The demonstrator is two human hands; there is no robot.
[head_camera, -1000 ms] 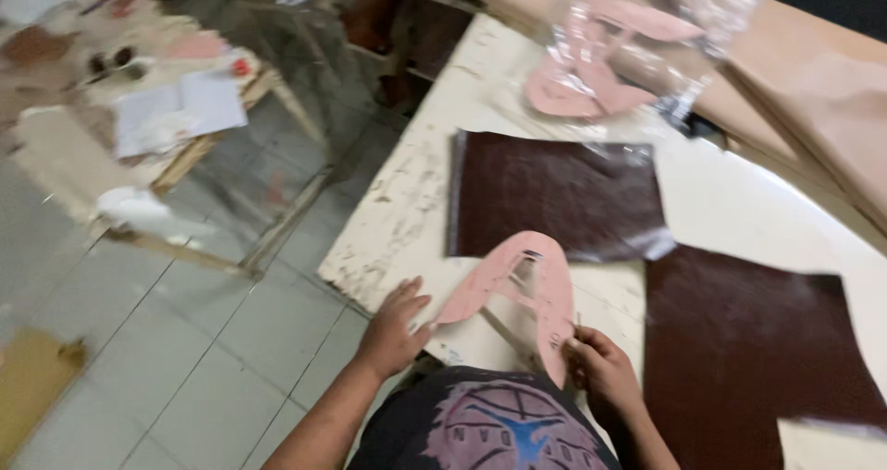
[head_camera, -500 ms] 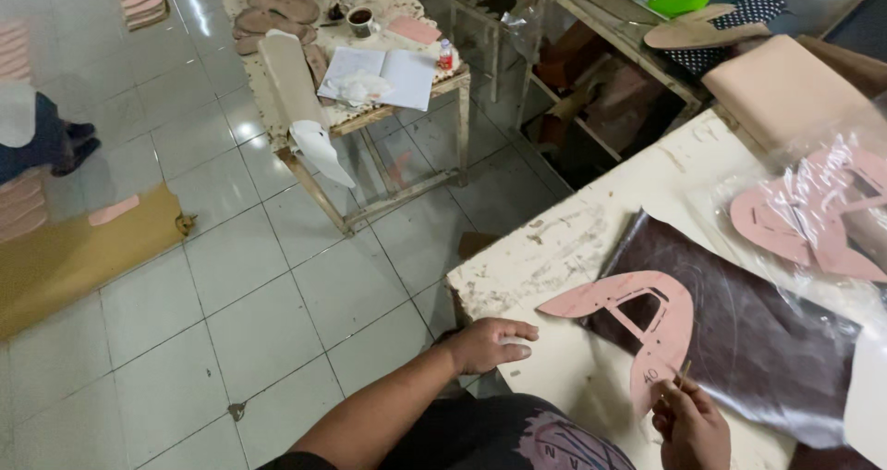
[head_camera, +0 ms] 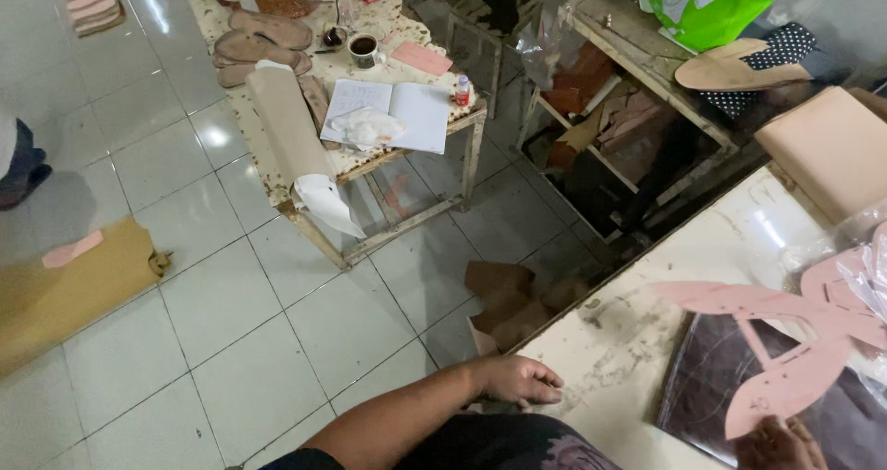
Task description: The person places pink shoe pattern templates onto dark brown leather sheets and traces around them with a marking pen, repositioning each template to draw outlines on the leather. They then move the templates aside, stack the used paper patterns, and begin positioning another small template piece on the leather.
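Observation:
My left hand rests on the near corner of a worn white worktable, fingers curled, holding nothing. My right hand shows only at the bottom edge and pinches the lower tip of a pink cardboard pattern with cut-out slots. The pattern is lifted and tilted above a dark brown leather sheet lying on the table. More pink patterns in a clear plastic bag lie at the right edge.
A low table stands beyond on the tiled floor, carrying an open notebook, a cup, shoe soles and a paper roll. Brown cardboard pieces lie by the worktable. A cluttered shelf and a green bag are at the back.
My view has swung left toward the floor and the low table. The pink pattern has lifted off the leather in my right hand; my left hand has let go of it and rests on the table corner.

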